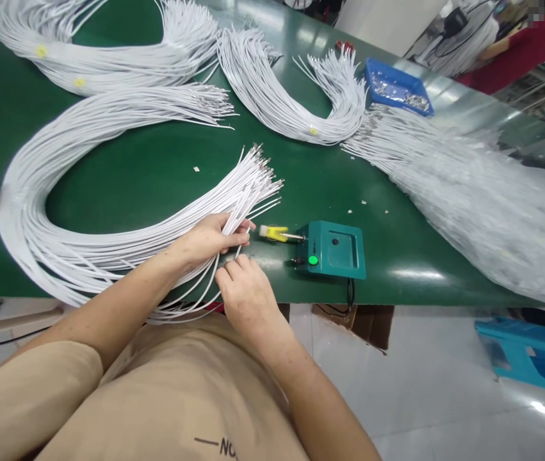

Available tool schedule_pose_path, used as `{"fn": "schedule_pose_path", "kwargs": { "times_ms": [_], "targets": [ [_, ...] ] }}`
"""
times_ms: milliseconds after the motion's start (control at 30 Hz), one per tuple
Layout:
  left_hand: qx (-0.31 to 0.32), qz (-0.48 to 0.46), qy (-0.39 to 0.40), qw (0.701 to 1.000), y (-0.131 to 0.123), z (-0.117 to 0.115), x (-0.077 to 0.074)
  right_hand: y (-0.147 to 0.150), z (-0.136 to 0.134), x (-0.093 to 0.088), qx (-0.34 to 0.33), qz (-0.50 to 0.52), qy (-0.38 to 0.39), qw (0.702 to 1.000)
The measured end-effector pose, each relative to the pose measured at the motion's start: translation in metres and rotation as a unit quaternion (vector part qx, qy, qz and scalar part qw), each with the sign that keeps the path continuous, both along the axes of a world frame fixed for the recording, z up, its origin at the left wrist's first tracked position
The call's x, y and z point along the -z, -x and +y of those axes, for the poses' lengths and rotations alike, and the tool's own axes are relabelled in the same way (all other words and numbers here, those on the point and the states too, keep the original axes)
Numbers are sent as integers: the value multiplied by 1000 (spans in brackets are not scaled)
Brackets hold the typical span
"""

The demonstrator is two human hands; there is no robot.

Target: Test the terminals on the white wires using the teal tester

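Observation:
Several white wires (236, 221) run through my left hand (214, 240), its fingers closed around them near their tips. Just below it, my right hand (246, 288) pinches a single white wire close to its end. Both hands are at the front edge of the table, beside a large curved bundle of white wires (27, 186) whose metal-tipped ends point up and right. To the right of my hands stands a small green device (342, 250) with a bright green button. A yellow clip-like piece (276, 233) sticks out of its left side toward my fingers.
More white wire bundles (291, 109) lie across the green table (118, 173). A blue tray (397, 86) of small metal parts is at the back. Plastic-wrapped wires (483, 198) cover the right side. A blue stool (531, 352) stands on the floor; a person in red (522, 54) is beyond.

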State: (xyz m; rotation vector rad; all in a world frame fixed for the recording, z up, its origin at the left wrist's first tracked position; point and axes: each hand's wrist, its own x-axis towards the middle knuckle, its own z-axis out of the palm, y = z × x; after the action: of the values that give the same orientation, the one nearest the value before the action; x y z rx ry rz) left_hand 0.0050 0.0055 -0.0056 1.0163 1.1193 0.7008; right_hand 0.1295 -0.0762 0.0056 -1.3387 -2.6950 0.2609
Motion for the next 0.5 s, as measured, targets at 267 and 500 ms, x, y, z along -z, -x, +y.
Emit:
{"fn": "schedule_pose_path", "kwargs": {
  "times_ms": [267,500],
  "targets": [
    [-54,-127,43,989,11,-9,-13,13,-6,-5,173,70,130,974],
    [-110,-137,21,984,31,-15,-13,10,-2,-6,254,228,205,917]
  ]
}}
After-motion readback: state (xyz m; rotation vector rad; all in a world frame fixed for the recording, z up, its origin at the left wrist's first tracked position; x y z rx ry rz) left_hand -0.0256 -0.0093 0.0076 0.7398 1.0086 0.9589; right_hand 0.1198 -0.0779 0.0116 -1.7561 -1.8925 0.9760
